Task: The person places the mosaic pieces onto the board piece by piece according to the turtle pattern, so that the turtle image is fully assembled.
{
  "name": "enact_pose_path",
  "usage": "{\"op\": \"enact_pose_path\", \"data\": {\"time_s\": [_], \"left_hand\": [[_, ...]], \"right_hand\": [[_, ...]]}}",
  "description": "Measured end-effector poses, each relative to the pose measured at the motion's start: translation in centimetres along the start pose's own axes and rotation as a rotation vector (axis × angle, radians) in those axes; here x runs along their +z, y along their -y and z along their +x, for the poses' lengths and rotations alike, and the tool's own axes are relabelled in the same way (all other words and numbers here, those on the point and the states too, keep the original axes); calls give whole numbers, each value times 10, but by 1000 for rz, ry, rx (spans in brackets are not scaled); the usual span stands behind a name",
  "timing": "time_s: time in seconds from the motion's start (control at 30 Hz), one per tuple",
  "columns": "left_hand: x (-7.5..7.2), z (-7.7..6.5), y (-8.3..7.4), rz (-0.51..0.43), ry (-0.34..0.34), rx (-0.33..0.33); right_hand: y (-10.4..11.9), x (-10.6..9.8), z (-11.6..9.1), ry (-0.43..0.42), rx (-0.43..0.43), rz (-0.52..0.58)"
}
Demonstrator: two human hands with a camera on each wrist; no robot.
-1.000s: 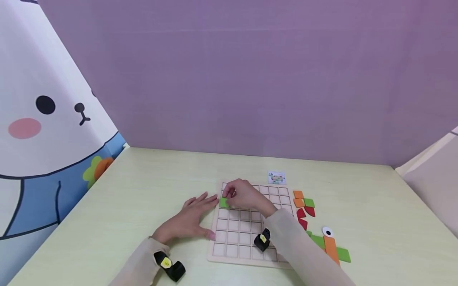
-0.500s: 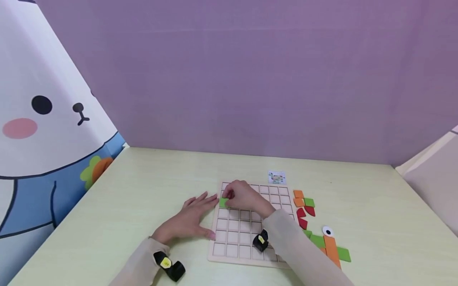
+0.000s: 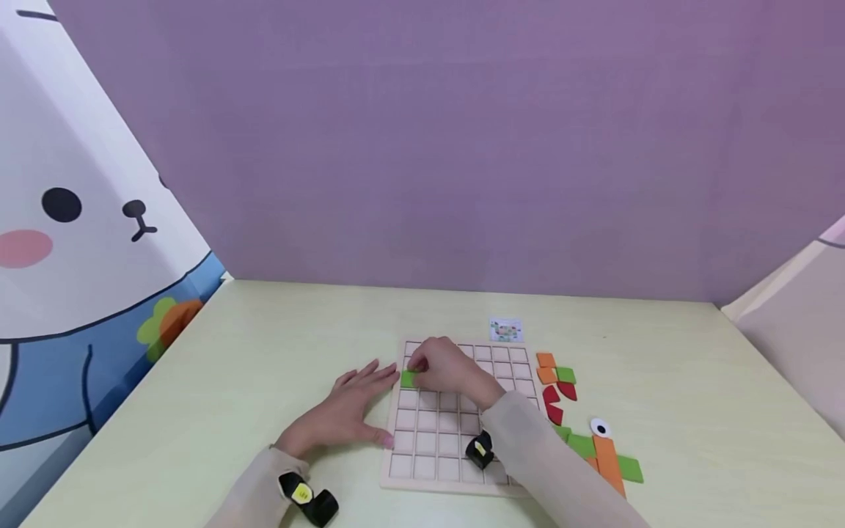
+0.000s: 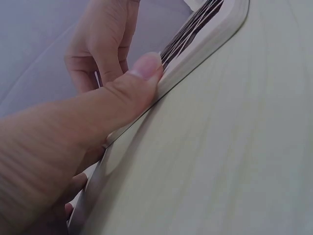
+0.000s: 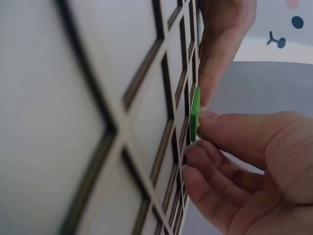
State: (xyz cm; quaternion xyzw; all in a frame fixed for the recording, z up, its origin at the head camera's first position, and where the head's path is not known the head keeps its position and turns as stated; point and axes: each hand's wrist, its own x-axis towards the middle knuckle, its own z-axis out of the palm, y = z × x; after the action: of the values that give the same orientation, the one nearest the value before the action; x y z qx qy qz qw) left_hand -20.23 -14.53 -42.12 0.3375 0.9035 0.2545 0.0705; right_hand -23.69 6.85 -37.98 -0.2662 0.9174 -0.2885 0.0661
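Head view: a person's left hand [image 3: 343, 414] lies with fingers spread, its thumb touching the left edge of a gridded board [image 3: 422, 487], probably to keep it from sliding. The right hand [image 3: 449, 370] reaches across the board, thumb and curled fingers pinching a green tile [image 3: 408, 380] at their tips, over the leftmost column, seemingly held by its edge for careful alignment. To that hand's right, loose red pieces [image 3: 551, 394] and an orange strip [image 3: 609, 466] lie on the bench [image 3: 297, 315], perhaps kept within reach; beyond it sits a picture card [image 3: 506, 330], likely placed for easy viewing.
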Motion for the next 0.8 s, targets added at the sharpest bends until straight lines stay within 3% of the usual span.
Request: {"op": "enact_pose_path", "data": {"time_s": [0.4, 0.8], "left_hand": [[1, 0, 1, -6, -8, 0], [2, 3, 0, 3, -12, 15]], "right_hand": [[-18, -31, -32, -28, 58, 49], [-50, -62, -86, -100, 49, 19]]}}
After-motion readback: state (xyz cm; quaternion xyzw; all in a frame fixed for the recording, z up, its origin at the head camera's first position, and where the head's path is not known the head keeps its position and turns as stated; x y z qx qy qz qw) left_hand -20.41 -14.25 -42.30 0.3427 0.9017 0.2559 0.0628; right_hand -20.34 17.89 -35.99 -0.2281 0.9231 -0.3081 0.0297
